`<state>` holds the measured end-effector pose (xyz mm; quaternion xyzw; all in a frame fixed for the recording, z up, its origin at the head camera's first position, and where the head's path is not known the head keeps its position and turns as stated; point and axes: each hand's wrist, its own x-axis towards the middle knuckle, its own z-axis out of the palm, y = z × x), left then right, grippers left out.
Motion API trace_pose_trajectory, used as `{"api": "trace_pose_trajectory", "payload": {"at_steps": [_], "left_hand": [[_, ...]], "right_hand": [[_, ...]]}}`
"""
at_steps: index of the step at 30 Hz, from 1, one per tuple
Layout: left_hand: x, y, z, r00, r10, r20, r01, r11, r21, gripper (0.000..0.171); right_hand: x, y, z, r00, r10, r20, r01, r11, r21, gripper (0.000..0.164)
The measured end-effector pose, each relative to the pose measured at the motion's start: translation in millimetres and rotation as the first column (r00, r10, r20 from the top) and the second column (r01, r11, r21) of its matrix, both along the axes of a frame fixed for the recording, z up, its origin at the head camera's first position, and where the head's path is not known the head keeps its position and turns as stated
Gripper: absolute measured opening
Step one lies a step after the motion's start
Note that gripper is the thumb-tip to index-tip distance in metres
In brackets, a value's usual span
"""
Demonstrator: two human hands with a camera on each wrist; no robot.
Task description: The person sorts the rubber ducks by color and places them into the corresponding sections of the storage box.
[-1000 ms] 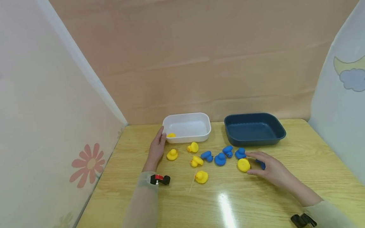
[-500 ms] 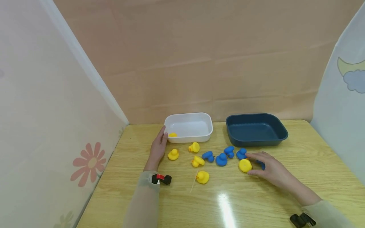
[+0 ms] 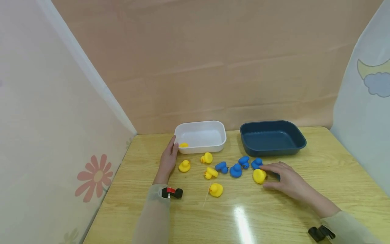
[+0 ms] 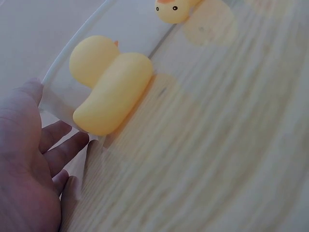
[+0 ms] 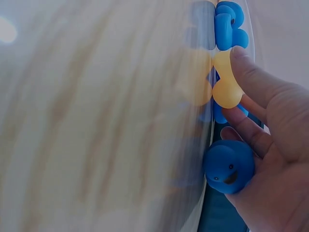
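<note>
My left hand (image 3: 168,158) rests against the left end of a white tray (image 3: 204,149), its thumb at the front corner. One yellow rubber duck (image 3: 183,145) shows inside that tray. My right hand (image 3: 289,181) pinches a tipped yellow rubber duck (image 3: 258,176) between thumb and fingers, low over the table. In the right wrist view, a blue rubber duck (image 5: 229,166) sits close under the palm. Another blue duck (image 3: 257,163) is just beyond the fingertips. The left wrist view shows a yellow duck (image 4: 113,92) on the table in front of the tray.
A dark blue tray (image 3: 274,152) stands at the back right. Between the hands lie several loose yellow and blue ducks, among them a yellow one (image 3: 216,190) nearest the front and a blue one (image 3: 236,170). A paper-covered wall (image 3: 228,67) rises behind the table (image 3: 128,210).
The yellow duck at my right hand has tilted, its flat base turning leftward. My right fingers have shifted slightly left around it. The left hand keeps its place at the white tray.
</note>
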<state>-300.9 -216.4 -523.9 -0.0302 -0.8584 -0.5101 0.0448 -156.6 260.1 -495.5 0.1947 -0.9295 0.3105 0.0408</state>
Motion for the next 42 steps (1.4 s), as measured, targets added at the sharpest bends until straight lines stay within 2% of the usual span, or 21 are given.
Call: {"api": "trace_pose_trajectory", "payload": {"at_steps": [15, 25, 37, 42], "left_hand": [[-1.9, -0.6, -2.5, 1.0, 0.007, 0.028, -0.007, 1.0, 0.004, 0.062], [-1.2, -0.5, -0.9, 0.999, 0.004, 0.032, -0.005, 1.0, 0.015, 0.062], [-1.2, 0.1, -0.1, 0.999, 0.012, 0.033, -0.012, 1.0, 0.005, 0.062], [-1.3, 0.0, 0.0, 1.0, 0.002, 0.028, -0.003, 1.0, 0.003, 0.063]], "right_hand": [[-3.6, -9.9, 1.1, 0.999, -0.003, -0.036, 0.005, 0.999, 0.051, 0.057], [-2.5, -12.3, 4.3, 0.999, -0.009, -0.044, 0.01, 1.0, 0.026, 0.054], [-2.8, -18.2, 17.0, 0.989, -0.05, -0.138, 0.051, 0.999, 0.002, 0.054], [-6.0, -24.5, 22.6, 0.987, -0.064, -0.146, 0.061, 0.998, -0.026, 0.052]]}}
